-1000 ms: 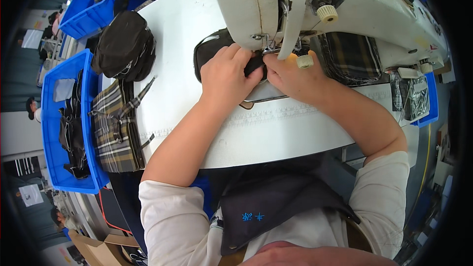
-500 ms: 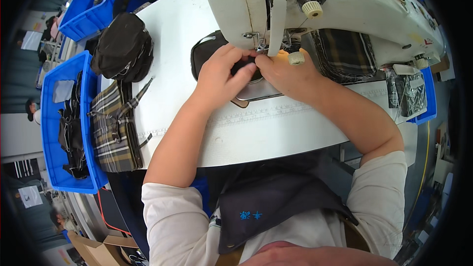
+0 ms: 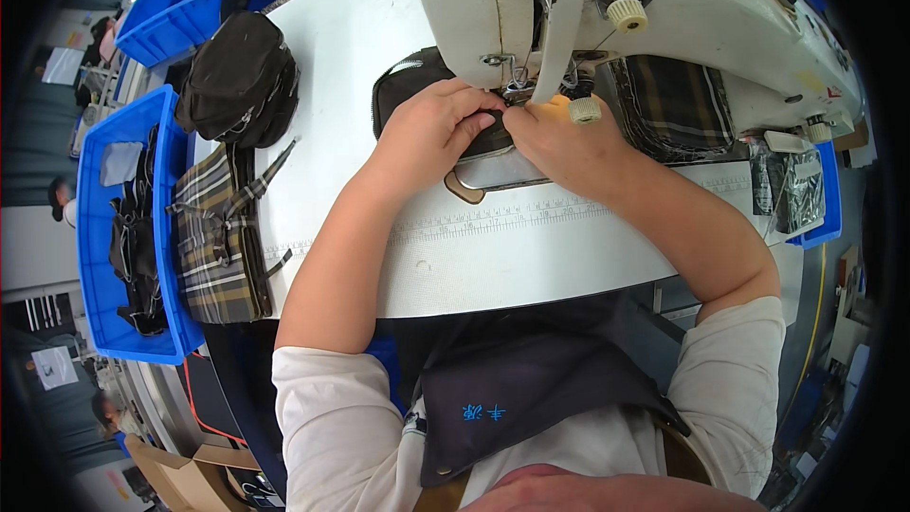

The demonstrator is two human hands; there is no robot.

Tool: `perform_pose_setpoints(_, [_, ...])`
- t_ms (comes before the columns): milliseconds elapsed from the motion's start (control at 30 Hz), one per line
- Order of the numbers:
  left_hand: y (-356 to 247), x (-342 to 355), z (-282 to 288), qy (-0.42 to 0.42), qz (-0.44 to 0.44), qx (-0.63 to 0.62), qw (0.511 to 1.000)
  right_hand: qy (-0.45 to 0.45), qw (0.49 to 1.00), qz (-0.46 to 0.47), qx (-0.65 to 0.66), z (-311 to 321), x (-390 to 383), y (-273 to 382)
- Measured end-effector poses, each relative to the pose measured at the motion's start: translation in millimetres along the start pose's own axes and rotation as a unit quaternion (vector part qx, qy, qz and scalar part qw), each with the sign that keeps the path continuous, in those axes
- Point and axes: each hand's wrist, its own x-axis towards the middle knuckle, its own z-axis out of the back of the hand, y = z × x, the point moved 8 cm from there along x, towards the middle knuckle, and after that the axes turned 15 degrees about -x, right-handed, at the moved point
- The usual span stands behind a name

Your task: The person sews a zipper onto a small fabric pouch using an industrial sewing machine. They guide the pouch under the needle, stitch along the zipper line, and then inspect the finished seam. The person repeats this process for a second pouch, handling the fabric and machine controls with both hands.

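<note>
A dark fabric piece with a zipper along its curved edge (image 3: 399, 87) lies under the head of the white sewing machine (image 3: 479, 14). My left hand (image 3: 438, 128) lies over it, thumb and fingers pinched on the fabric just left of the presser foot (image 3: 518, 93). My right hand (image 3: 567, 144) is closed on the fabric's right side, its fingertips close to the foot and next to my left fingertips. The stitching spot itself is mostly hidden by my fingers and the machine.
A plaid fabric piece (image 3: 671, 106) lies behind my right forearm. At the left are a dark bag (image 3: 237, 81), plaid pieces (image 3: 220, 265) and a blue bin (image 3: 92, 228) of dark parts. A printed ruler strip (image 3: 512, 210) crosses the white table (image 3: 531, 275).
My left thumb has drawn in toward its fingers and now presses on the fabric. My right hand stays near the foot. The whole view has shifted slightly.
</note>
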Motion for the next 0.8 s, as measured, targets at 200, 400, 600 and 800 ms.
perform_pose_setpoints(200, [24, 2, 3, 0.018, 0.025, -0.094, 0.995, -0.033, 0.997, 0.061, 0.032, 26, -9, 30])
perform_pose_setpoints(400, [1, 0, -1, 0.023, -0.004, 0.05, 0.998, 0.045, 0.996, 0.076, 0.012, 25, -19, 46])
perform_pose_setpoints(600, [-16, -1, -2, 0.003, -0.07, 0.106, 0.992, 0.04, 0.996, 0.077, 0.026, 26, -19, 48])
perform_pose_setpoints(800, [-16, -3, -5, -0.019, -0.071, 0.122, 0.99, 0.046, 0.996, 0.074, -0.01, 24, -20, 49])
